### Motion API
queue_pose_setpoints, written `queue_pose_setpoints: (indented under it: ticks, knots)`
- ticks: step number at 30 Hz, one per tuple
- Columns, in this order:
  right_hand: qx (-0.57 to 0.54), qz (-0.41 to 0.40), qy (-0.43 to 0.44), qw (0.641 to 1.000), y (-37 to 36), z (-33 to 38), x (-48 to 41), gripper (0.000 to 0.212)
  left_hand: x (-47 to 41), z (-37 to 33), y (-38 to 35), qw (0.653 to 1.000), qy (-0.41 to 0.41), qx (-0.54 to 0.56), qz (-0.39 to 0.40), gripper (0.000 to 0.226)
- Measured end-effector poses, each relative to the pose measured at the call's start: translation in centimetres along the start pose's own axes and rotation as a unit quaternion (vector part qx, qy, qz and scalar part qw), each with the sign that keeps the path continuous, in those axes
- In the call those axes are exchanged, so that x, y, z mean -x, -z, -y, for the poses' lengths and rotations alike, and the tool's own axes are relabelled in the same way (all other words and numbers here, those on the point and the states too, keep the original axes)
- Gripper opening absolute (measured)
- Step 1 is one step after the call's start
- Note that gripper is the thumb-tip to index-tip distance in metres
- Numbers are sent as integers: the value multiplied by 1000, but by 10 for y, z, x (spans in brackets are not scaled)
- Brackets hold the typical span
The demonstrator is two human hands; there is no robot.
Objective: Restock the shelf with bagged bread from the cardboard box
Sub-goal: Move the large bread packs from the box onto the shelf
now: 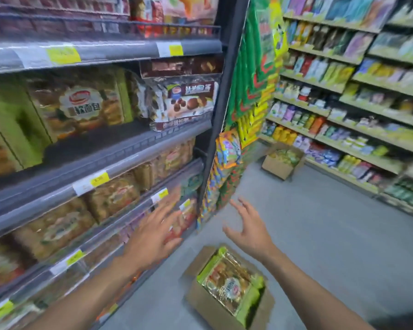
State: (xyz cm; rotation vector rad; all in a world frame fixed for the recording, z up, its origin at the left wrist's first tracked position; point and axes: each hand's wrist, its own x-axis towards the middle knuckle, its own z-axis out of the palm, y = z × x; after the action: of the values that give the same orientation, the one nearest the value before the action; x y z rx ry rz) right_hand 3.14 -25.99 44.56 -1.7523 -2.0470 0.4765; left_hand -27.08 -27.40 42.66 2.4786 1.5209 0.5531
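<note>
An open cardboard box [196,303] sits on the floor at bottom centre, with a green-edged bag of bread [229,284] lying on top inside it. My left hand [153,232] is spread in front of the lower shelf edges and holds nothing. My right hand [248,227] hangs in the air above the box, fingers spread, also holding nothing. The grey shelf unit [100,160] on the left carries matching green bread bags [81,106] on its middle level, with dark free space beside them. The picture is blurred.
Brown chocolate bread bags [186,101] fill the right end of the middle shelf. Lower shelves hold more bread packs [112,196]. Snack bags [229,148] hang on the unit's end. A second cardboard box [279,163] stands on the grey floor by the far shelves [358,91].
</note>
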Motion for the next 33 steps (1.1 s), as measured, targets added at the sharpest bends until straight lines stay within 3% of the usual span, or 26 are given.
queue_pose_setpoints:
  ticks: [5,10,15,19,26,33]
  knots:
    - [5,22,-77,997,19,-100,36,97,-25,-30,-81,995,-5,-8,103,81]
    - [16,59,-127,990,32,-173,61,82,-42,-63,-119,989,-34,-27,138,77]
    - [3,85,-172,981,19,-213,84,81,-54,-75,-160,982,-35,-18,185,76]
    - [-27,115,-213,970,-9,-245,92,84,-68,-71,-205,971,-23,10,240,79]
    - [-77,160,-297,938,-87,-292,96,75,-107,-48,-289,940,72,69,326,74]
    - [-140,163,-437,873,-189,-350,85,72,-139,8,-405,895,140,67,418,73]
